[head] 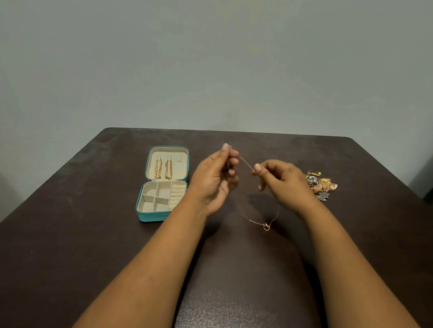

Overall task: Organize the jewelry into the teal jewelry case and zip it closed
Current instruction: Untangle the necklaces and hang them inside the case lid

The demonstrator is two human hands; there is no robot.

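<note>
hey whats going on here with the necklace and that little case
A person is holding a thin gold necklace up over the dark table, pinching it with the left hand and the right hand, its small ring pendant hanging low between them. The teal jewelry case lies open on the left, with two gold chains already hung in its lid and the bottom compartments looking empty. A pile of mixed jewelry waits behind the right hand.

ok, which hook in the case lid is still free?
The rightmost hook in the lid of the teal case: it is bare, while the left and middle ones each carry a gold chain.
</note>
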